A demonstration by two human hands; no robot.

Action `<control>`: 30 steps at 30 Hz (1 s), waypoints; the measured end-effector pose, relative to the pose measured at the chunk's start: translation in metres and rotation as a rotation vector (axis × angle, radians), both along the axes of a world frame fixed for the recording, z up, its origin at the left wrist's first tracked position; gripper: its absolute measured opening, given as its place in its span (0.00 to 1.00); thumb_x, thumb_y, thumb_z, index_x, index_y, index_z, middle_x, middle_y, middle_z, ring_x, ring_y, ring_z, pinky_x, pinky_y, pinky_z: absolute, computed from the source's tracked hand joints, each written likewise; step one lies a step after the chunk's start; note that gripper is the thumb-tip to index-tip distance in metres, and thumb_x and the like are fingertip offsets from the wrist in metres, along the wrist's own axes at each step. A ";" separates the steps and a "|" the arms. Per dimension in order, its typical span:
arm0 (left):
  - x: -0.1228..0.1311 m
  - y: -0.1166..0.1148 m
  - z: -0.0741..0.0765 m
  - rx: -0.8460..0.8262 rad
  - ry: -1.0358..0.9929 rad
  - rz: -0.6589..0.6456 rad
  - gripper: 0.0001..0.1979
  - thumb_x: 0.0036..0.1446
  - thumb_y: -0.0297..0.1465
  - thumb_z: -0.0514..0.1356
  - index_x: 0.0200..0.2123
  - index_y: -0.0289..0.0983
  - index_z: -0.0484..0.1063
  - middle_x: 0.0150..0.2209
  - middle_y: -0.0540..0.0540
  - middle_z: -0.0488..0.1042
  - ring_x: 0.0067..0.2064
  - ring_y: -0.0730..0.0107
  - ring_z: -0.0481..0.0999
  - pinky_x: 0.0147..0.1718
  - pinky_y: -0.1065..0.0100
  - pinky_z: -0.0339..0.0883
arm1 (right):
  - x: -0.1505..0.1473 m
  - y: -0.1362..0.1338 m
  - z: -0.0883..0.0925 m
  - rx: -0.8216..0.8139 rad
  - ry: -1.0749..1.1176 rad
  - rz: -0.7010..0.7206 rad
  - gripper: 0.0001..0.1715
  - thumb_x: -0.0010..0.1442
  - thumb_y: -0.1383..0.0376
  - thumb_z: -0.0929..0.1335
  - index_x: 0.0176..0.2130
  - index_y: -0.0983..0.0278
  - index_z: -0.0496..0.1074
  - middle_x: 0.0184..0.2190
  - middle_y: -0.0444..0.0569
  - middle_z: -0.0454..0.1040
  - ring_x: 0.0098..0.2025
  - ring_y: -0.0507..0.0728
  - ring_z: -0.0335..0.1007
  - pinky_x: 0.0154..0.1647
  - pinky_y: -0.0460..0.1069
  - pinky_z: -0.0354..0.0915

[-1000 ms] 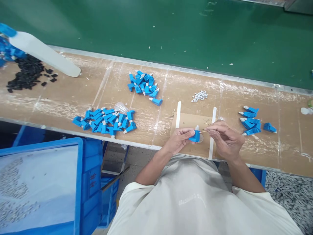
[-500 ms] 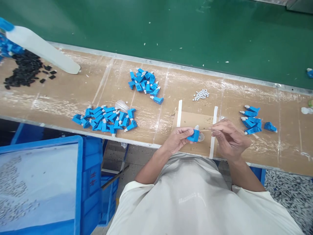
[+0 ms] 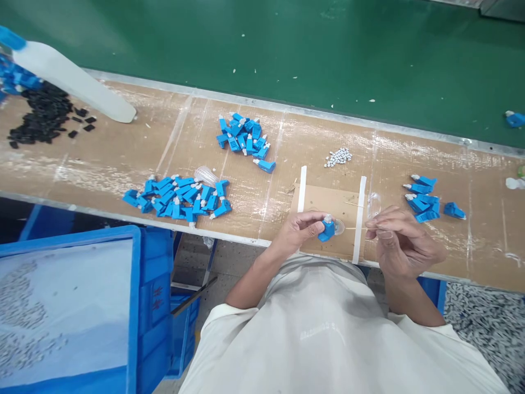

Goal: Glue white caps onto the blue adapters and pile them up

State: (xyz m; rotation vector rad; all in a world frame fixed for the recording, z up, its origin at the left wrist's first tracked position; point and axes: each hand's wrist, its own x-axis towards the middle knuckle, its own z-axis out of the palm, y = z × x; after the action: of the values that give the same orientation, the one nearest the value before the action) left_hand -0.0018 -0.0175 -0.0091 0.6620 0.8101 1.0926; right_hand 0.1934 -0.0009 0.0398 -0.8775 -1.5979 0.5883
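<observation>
Gripping a blue piece (image 3: 327, 231) between thumb and fingers, the left hand (image 3: 296, 232) held it over the taped cardboard (image 3: 324, 198), a clear dish (image 3: 340, 227) showing just beside it. The right hand (image 3: 404, 239) pinched a thin stick (image 3: 350, 228), its tip pointing toward the piece, apart from it.

Wide gap between near blue pile (image 3: 176, 210) and left hand (image 3: 298, 232), far blue pile (image 3: 235, 129) an obstacle behind.
</observation>
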 end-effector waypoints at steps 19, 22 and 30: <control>-0.007 -0.013 0.005 0.304 0.401 0.103 0.17 0.61 0.47 0.65 0.43 0.42 0.85 0.41 0.42 0.79 0.44 0.60 0.74 0.48 0.61 0.67 | 0.022 -0.009 -0.043 0.011 -0.373 -0.004 0.12 0.63 0.70 0.71 0.44 0.54 0.81 0.31 0.45 0.83 0.30 0.57 0.78 0.32 0.53 0.72; -0.007 -0.014 0.005 0.315 0.415 0.101 0.17 0.61 0.47 0.65 0.43 0.42 0.85 0.41 0.41 0.79 0.44 0.60 0.74 0.49 0.61 0.66 | 0.022 -0.009 -0.048 -0.040 -0.415 0.005 0.11 0.65 0.68 0.70 0.44 0.56 0.81 0.31 0.46 0.82 0.31 0.57 0.78 0.33 0.54 0.71; -0.009 -0.010 0.003 0.280 0.378 0.139 0.16 0.60 0.47 0.66 0.40 0.41 0.85 0.41 0.41 0.79 0.45 0.61 0.74 0.49 0.62 0.66 | 0.023 -0.004 -0.048 -0.169 -0.472 0.021 0.11 0.67 0.64 0.70 0.47 0.57 0.81 0.34 0.49 0.80 0.34 0.57 0.74 0.35 0.53 0.70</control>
State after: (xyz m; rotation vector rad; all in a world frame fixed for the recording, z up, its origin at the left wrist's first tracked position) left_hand -0.0103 -0.0279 -0.0062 1.0825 1.0475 1.2388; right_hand 0.2159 -0.0052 -0.0083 -1.1903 -2.0025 0.5631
